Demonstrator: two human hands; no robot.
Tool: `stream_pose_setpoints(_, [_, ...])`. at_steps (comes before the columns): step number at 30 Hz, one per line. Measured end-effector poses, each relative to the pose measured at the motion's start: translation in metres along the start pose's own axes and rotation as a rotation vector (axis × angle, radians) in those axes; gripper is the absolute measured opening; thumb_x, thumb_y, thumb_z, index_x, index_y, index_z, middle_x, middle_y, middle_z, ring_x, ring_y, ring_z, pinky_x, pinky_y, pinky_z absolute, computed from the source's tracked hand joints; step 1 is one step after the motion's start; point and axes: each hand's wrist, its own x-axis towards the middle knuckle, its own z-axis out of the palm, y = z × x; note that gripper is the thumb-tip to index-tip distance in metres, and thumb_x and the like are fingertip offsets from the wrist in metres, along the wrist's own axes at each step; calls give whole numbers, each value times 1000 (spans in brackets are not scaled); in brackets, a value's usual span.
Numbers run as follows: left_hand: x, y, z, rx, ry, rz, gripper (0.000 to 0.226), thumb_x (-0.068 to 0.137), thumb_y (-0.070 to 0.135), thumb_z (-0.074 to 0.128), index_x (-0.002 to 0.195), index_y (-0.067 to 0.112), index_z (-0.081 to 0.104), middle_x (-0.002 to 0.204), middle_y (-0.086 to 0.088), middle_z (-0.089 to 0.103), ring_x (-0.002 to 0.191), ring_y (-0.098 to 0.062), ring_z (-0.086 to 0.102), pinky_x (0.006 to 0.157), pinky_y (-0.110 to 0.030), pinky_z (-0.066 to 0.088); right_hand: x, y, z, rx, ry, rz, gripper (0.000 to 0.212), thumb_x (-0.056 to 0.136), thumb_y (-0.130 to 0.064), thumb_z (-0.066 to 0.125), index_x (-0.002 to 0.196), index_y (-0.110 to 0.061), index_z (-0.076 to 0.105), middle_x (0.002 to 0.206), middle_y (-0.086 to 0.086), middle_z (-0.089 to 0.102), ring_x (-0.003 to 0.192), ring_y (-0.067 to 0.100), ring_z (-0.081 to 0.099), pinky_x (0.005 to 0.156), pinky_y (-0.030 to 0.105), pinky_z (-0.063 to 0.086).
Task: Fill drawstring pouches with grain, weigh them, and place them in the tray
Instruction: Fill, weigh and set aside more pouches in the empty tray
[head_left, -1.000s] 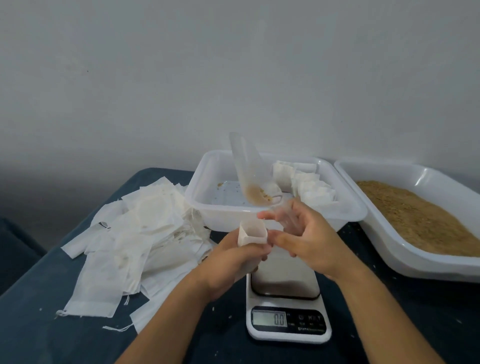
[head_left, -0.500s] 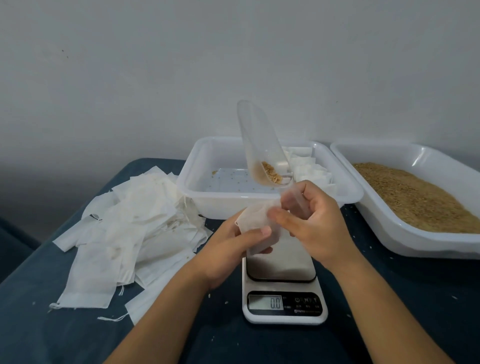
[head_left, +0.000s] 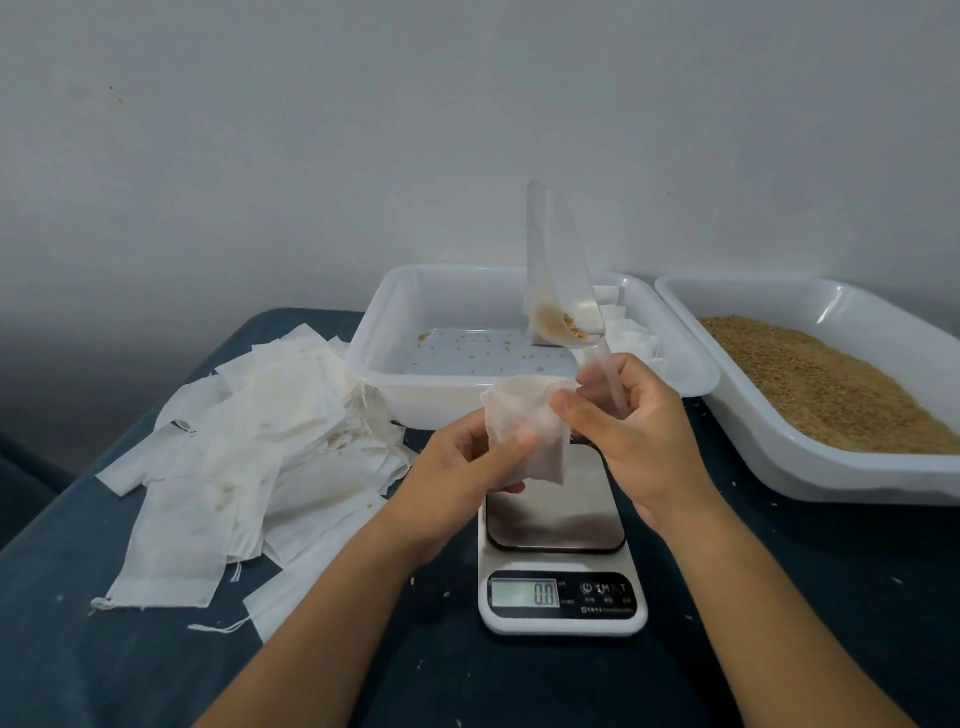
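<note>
1. The middle white tray (head_left: 387, 332) holds scattered grain specks on its floor and a few filled pouches (head_left: 631, 332) stacked at its right end
2. The right white tray (head_left: 769, 457) holds a wide bed of brown grain (head_left: 826, 379)
3. The clear plastic scoop (head_left: 556, 291), tipped upright, has a little grain at its base
4. The drawstring pouch (head_left: 524, 431), white and crumpled, hangs above the scale (head_left: 561, 571), which reads 0.0
5. The left hand (head_left: 462, 467) pinches the pouch; the right hand (head_left: 639, 431) curls round the scoop handle and pinches the pouch mouth
6. Empty pouches (head_left: 249, 447) are heaped on the dark tabletop (head_left: 78, 665), left; bare tabletop lies near its front edge
</note>
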Motion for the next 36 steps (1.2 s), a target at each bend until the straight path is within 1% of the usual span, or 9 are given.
stream_pose_setpoints(8, [2, -4, 0, 21, 38, 54, 22, 86, 27, 78, 109, 27, 76, 104, -5, 77, 91, -11, 69, 74, -21, 54, 1, -3, -6, 30, 18, 7, 31, 75, -39, 89, 95, -28, 68, 79, -6, 73, 79, 10, 74, 67, 22, 57])
stream_pose_setpoints(13, [1, -6, 2, 55, -24, 31, 35, 81, 29, 84, 114, 24, 74, 114, -5, 77, 111, -23, 71, 99, -36, 56, 0, -3, -4, 27, -14, -15, 24, 83, -27, 85, 96, -22, 66, 76, -6, 72, 71, 7, 69, 64, 20, 56])
stream_pose_setpoints(17, [1, -9, 1, 92, 40, 38, 25, 82, 31, 84, 106, 30, 77, 107, -1, 79, 105, -19, 73, 94, -29, 57, 1, -6, -8, -72, -1, -26, 25, 79, -45, 84, 91, -31, 67, 81, -10, 70, 67, 1, 64, 63, 19, 54])
stream_pose_setpoints(20, [2, -9, -3, 113, 88, 50, 25, 78, 36, 85, 102, 33, 79, 103, 3, 79, 101, -13, 74, 85, -23, 57, 10, -13, -29, -249, 103, -12, 27, 77, -61, 76, 94, -42, 68, 91, -16, 72, 61, -3, 60, 58, 18, 53])
stream_pose_setpoints(22, [2, -10, -4, 129, 115, 60, 24, 76, 37, 85, 99, 36, 79, 100, 6, 79, 96, -9, 74, 80, -17, 54, 22, -16, -53, -421, 191, 25, 27, 83, -61, 71, 104, -44, 67, 101, -19, 71, 73, 0, 66, 63, 25, 54])
stream_pose_setpoints(25, [3, -11, -5, 153, 142, 61, 26, 74, 39, 86, 99, 39, 78, 97, 8, 79, 92, -7, 74, 77, -15, 53, 43, -15, -99, -697, 281, 84, 41, 96, -47, 65, 131, -28, 59, 117, -7, 65, 96, 17, 63, 79, 40, 50])
stream_pose_setpoints(29, [4, -12, -7, 152, 168, 65, 34, 72, 35, 88, 103, 39, 73, 101, 7, 78, 96, -9, 74, 79, -17, 54, 61, -15, -159, -1088, 339, 275, 40, 102, -38, 57, 133, -13, 56, 103, 4, 58, 87, 26, 54, 78, 39, 42])
stream_pose_setpoints(33, [5, -13, -5, 162, 182, 57, 40, 70, 36, 89, 105, 41, 69, 102, 8, 78, 96, -10, 74, 80, -21, 56, 70, -12, -184, -1317, 176, 578, 43, 108, -37, 47, 126, -2, 65, 113, 19, 66, 93, 33, 59, 83, 40, 47])
stream_pose_setpoints(36, [5, -12, -5, 177, 196, 65, 35, 71, 37, 88, 102, 39, 71, 101, 7, 78, 96, -11, 74, 81, -22, 57, 68, -13, -177, -1448, 14, 686, 37, 108, -32, 49, 124, -4, 67, 109, 13, 64, 86, 24, 53, 72, 35, 41])
